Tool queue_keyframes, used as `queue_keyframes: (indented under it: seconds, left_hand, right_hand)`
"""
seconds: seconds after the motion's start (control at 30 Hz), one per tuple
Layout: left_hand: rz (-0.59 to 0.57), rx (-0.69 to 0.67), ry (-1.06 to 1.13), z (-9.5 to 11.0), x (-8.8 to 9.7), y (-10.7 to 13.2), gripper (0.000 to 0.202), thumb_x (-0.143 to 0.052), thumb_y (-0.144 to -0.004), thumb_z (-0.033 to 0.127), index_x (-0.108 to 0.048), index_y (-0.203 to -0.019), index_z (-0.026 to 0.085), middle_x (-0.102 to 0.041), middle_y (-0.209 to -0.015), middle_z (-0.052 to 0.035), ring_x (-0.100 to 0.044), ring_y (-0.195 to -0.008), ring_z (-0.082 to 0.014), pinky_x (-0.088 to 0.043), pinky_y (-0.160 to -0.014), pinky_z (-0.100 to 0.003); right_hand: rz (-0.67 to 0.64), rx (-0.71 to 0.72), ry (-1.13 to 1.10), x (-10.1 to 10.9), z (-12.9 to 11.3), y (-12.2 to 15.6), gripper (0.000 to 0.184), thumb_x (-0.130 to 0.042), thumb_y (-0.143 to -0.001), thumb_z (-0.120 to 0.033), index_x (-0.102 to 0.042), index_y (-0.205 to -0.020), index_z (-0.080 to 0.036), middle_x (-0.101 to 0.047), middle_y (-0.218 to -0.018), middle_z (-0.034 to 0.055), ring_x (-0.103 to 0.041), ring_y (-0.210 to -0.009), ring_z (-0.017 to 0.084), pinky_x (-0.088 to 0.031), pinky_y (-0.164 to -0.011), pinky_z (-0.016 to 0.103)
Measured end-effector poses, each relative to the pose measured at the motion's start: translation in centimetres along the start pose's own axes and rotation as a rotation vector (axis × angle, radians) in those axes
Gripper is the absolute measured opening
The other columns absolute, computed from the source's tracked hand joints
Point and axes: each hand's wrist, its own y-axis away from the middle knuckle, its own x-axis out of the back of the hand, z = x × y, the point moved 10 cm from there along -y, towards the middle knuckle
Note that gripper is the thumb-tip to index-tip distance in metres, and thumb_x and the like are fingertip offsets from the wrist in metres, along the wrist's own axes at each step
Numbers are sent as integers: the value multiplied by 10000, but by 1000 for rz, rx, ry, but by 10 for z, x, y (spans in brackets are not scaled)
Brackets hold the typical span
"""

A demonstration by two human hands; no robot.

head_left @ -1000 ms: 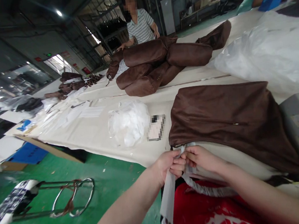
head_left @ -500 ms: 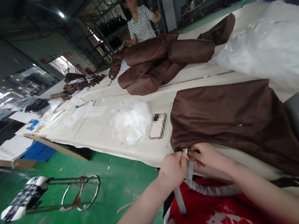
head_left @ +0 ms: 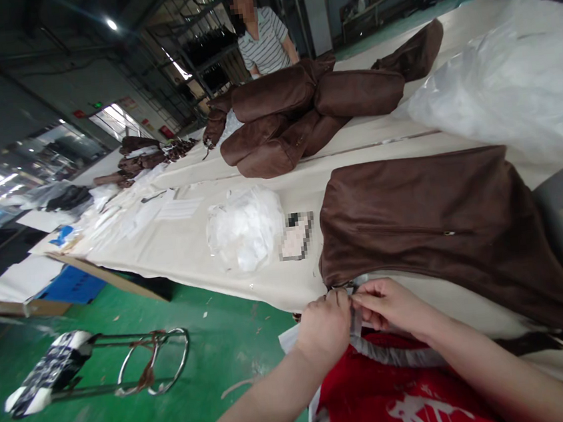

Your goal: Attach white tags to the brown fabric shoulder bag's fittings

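Note:
A brown leather-look bag (head_left: 426,202) with a zip lies on the table in front of me. At its near left corner my left hand (head_left: 326,322) is closed, fingers pinched around a pale, thin strip (head_left: 356,320). One end of the strip sticks out to the left of this hand. Beside it, almost touching, my right hand (head_left: 384,304) also pinches the strip, with thumb and forefinger together. Below the bag's corner, the fingers partly hide the strip and whatever it passes around.
A clear plastic bag of white pieces (head_left: 247,228) and a phone (head_left: 297,236) lie left of the bag. Several stuffed brown bags (head_left: 274,94) are piled behind, before a person in a striped shirt (head_left: 264,41). Plastic sheeting (head_left: 509,79) lies right; a stool (head_left: 97,368) stands on the floor.
My left hand has turned over, knuckles now up, and the strip's hanging end has swung out to the left. The person across the table has lowered a raised hand.

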Motion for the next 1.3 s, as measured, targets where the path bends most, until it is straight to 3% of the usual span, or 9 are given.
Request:
queue_keyframes:
  seconds: [0.17, 0.3, 0.4, 0.57, 0.67, 0.87, 1.1, 1.2, 1.3]
  left_hand:
    - [60, 45, 252, -10, 11, 5, 155, -369, -927, 246, -492, -1004, 193, -580, -917, -80, -583, -832, -219, -422, -766, -321]
    - [48, 88, 485, -16, 11, 2, 186, -349, -918, 222, -481, -789, 197, -550, -718, -26, -538, -709, -168, -389, -675, -276]
    - [-7, 229, 802, -24, -2, -1, 264, -391, -906, 306, -427, -668, 198, -448, -556, 34, -426, -526, -109, -325, -537, -236]
    - [-332, 497, 1424, -18, -44, 8, 385, -554, -788, 556, -451, -747, 188, -292, -481, 116, -179, -365, -36, -125, -396, -189]
    - [-532, 535, 1670, -2, -51, 15, 312, -581, -802, 458, -446, -738, 185, -236, -471, 125, -113, -357, -27, -74, -380, -166]
    - [-835, 473, 2125, 34, -46, 23, 125, -487, -837, 183, -436, -724, 169, -205, -468, 104, -48, -354, -43, -57, -333, -143]
    - [-826, 387, 2340, 42, -48, 22, 244, -563, -817, 213, -379, -660, 184, -198, -426, 109, -42, -314, -33, -53, -291, -131]
    - [-868, 252, 2329, 52, -45, 22, 314, -627, -790, 304, -375, -641, 191, -229, -399, 110, -59, -292, -30, -61, -273, -138]
    - [-879, 172, 2176, 52, -55, 22, 322, -633, -790, 408, -445, -653, 185, -305, -398, 91, -181, -285, -40, -160, -293, -153]
  right_hand:
    - [3, 10, -50, -4, 8, 3, 415, -604, -720, -584, -565, -682, -172, -568, -535, -35, -499, -422, 86, -361, -409, 198]
    - [1, 33, -64, -8, 10, 3, 427, -609, -724, -589, -539, -645, -175, -560, -531, -38, -498, -439, 86, -382, -435, 206]
    - [7, 25, -92, -9, 11, 2, 419, -635, -709, -582, -552, -657, -174, -570, -549, -36, -505, -446, 91, -387, -435, 210]
    - [50, 30, -90, -7, 11, 1, 435, -653, -694, -597, -565, -643, -175, -571, -541, -33, -504, -439, 91, -376, -416, 204]
    - [68, 46, -89, -6, 8, 0, 435, -667, -686, -597, -578, -627, -176, -554, -523, -36, -491, -435, 89, -370, -412, 200]
    - [100, 35, -164, -2, 7, 0, 431, -709, -658, -579, -602, -622, -163, -480, -474, -52, -369, -386, 64, -235, -367, 201]
    - [31, 70, -178, -8, 5, -2, 445, -678, -712, -589, -583, -613, -165, -376, -400, -78, -236, -359, 55, -132, -363, 219]
    - [-41, 72, -339, -17, 0, 1, 413, -684, -728, -549, -638, -670, -143, -498, -494, -37, -381, -429, 68, -248, -410, 197]
    - [-102, 47, -539, -27, -6, 3, 354, -738, -682, -459, -688, -725, -111, -612, -614, 27, -554, -597, 124, -399, -573, 222]
